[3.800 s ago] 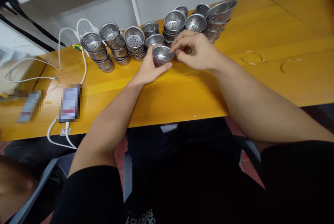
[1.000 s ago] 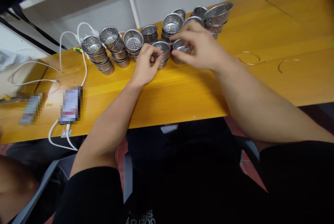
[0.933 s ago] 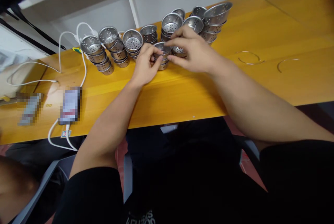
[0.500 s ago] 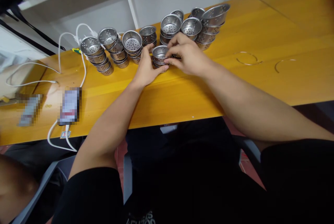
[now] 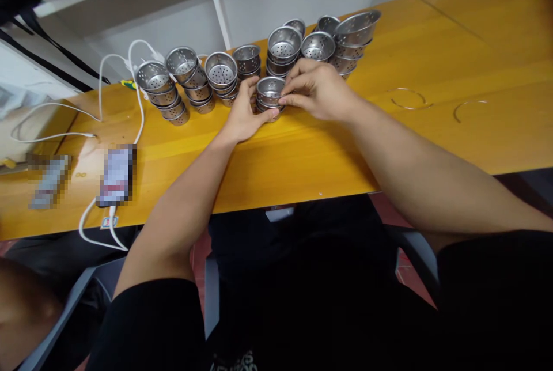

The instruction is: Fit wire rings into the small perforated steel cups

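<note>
The left hand (image 5: 244,118) is curled around the short stack (image 5: 270,115) of metal cups standing near the middle of the wooden table (image 5: 276,169), its thumb across the front and its fingers reaching round the left side, so the grip is closed about it. The right hand (image 5: 322,91) has its thumb and fingertips pinched together at the right rim of the top cup (image 5: 268,87), which sits upright on that stack. Behind and to both sides I can see more stacks of the same cups with holes, the right-hand stack (image 5: 356,31) flaring wide at its top. Farther right, two thin bent wires (image 5: 408,107) lie flat; on the left, a phone (image 5: 116,178) rests by a white cable (image 5: 142,107).
</note>
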Action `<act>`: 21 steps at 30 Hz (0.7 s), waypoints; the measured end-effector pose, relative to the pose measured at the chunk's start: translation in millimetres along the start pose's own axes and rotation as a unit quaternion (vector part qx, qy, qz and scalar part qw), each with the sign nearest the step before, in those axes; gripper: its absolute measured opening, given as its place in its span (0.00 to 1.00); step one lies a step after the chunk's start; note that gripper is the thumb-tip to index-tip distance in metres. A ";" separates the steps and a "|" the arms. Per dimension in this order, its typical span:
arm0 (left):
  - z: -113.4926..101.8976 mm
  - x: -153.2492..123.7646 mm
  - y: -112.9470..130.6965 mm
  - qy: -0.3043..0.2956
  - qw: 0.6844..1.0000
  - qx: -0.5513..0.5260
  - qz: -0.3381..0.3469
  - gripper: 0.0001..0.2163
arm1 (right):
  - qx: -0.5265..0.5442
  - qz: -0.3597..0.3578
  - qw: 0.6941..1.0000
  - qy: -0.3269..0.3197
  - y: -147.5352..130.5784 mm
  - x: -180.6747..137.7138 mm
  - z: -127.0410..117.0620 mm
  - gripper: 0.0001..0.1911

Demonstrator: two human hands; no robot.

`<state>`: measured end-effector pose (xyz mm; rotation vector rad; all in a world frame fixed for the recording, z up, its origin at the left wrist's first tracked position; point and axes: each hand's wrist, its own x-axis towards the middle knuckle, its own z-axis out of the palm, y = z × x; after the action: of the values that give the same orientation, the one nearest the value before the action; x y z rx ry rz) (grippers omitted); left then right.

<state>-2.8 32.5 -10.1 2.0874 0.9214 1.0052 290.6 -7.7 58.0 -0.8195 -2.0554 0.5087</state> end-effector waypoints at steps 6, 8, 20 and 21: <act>-4.8 -2.2 29.8 -0.006 1.000 0.004 0.000 0.43 | 0.011 0.002 1.000 -0.002 -3.8 0.7 -10.2 0.24; -6.8 -2.1 39.0 -0.012 1.000 0.017 -0.004 0.42 | 0.017 0.005 1.000 -0.008 -6.8 1.7 -12.4 0.25; -4.7 -2.3 26.0 -0.007 0.998 0.014 0.057 0.43 | 0.045 0.004 0.997 0.064 -20.5 2.0 -4.0 0.23; -1.5 -1.5 21.5 0.002 0.997 0.027 0.065 0.45 | 0.039 0.001 0.996 0.078 -21.3 2.2 0.5 0.25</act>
<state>1.9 19.8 6.7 2.2152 0.8314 1.0625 281.4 -21.1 72.0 -0.7900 -1.8793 0.5065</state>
